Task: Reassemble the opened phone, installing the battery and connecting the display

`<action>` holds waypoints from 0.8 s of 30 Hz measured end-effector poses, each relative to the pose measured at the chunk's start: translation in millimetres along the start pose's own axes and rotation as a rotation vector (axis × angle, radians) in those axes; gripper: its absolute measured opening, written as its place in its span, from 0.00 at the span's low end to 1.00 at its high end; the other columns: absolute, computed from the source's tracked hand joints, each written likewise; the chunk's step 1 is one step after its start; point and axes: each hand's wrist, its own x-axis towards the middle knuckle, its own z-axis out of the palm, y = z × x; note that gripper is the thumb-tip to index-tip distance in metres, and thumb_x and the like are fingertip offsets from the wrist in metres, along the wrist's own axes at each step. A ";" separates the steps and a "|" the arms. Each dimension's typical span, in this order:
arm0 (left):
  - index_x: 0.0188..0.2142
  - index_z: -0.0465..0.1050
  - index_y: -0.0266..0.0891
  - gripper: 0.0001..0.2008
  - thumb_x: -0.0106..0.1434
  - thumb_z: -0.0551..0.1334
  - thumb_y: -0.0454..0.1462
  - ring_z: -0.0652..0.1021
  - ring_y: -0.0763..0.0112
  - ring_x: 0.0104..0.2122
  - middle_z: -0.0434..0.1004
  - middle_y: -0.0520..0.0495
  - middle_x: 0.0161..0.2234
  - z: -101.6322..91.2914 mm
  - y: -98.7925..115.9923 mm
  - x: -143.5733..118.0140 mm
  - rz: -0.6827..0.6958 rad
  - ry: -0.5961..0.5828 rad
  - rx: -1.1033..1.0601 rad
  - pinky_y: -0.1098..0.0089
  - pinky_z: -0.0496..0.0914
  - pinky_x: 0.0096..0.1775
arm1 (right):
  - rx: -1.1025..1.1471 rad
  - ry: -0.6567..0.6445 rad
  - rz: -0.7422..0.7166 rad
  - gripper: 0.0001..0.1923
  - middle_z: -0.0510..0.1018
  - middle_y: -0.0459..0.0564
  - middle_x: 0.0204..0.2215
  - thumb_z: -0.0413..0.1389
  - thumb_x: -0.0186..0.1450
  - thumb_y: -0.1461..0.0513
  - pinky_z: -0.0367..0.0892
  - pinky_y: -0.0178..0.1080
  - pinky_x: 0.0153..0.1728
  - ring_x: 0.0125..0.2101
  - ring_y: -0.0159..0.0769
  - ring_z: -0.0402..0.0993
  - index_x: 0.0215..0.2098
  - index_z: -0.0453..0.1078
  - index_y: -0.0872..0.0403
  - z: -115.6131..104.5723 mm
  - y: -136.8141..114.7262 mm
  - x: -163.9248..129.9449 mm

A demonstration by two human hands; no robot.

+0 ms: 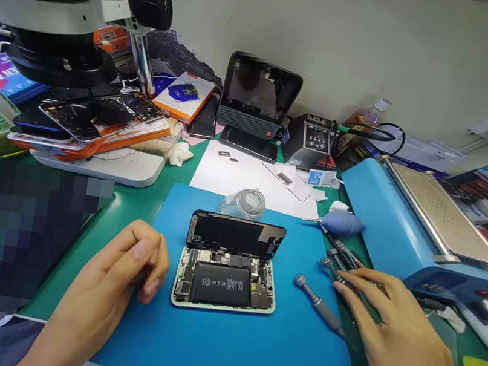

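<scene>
Head view: an opened white-framed smartphone, its black screen propped up, lies on the blue mat; loosely curled, empty left hand beside it, flat, empty right hand reaching grey metal screwdrivers, internals still in place.

Both my hands are bare: no gloves, no rings, no tape on any finger. My left hand shows its thumb and knuckles, with the thumbnail cut short and plain. My right hand shows its back and long fingers, the nails out of sight. No watch, strap or band sits on either wrist. Both forearms are uncovered as far as they show, with no cuff on them. A grey-blue fold of cloth lies under my left forearm.
</scene>
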 end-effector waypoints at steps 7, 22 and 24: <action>0.30 0.88 0.45 0.16 0.60 0.78 0.54 0.75 0.71 0.26 0.80 0.49 0.26 -4.6 -0.3 -0.7 0.030 -0.087 0.248 0.73 0.71 0.30 | 0.943 0.285 0.377 0.18 0.84 0.51 0.43 0.63 0.75 0.54 0.81 0.40 0.28 0.32 0.41 0.83 0.60 0.71 0.46 13.4 -101.3 -6.8; 0.36 0.91 0.56 0.05 0.65 0.78 0.38 0.86 0.70 0.33 0.91 0.54 0.33 -9.9 -0.6 7.2 0.158 -0.305 0.262 0.76 0.79 0.38 | 1.223 0.147 0.384 0.23 0.86 0.51 0.44 0.63 0.77 0.56 0.85 0.36 0.39 0.45 0.41 0.86 0.68 0.66 0.40 60.3 -182.5 -15.4; 0.37 0.91 0.56 0.06 0.65 0.77 0.37 0.87 0.70 0.33 0.91 0.55 0.34 -9.8 -0.5 7.8 0.158 -0.323 0.257 0.76 0.79 0.39 | 1.205 0.164 0.373 0.25 0.86 0.52 0.44 0.64 0.76 0.55 0.85 0.39 0.39 0.45 0.44 0.86 0.68 0.65 0.41 61.6 -177.6 -16.4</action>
